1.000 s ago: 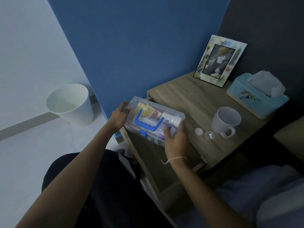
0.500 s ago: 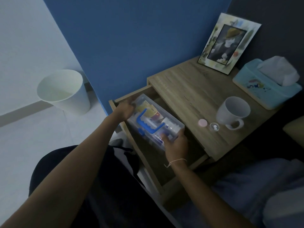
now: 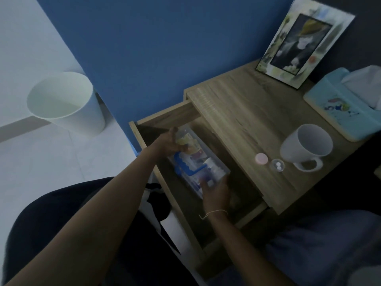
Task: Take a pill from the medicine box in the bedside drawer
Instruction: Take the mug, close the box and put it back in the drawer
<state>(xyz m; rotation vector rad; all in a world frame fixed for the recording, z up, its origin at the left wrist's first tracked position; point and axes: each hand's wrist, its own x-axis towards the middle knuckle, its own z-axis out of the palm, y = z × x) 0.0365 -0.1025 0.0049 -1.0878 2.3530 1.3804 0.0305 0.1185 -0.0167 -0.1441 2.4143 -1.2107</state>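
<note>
The clear medicine box with a blue handle lies low inside the open wooden drawer of the bedside table. My left hand holds its far end. My right hand holds its near end, fingers spread over the corner. On the tabletop a small clear cap holds two white pills, with a pink lid beside it. Motion blur hides the finer details of the box's contents.
A white mug stands just right of the pills. A light blue tissue box and a photo frame sit further back. A white waste bin is on the floor at left. My lap is below the drawer.
Both hands have lowered the medicine box from above the drawer's front down into the drawer. The view has shifted closer and lower.
</note>
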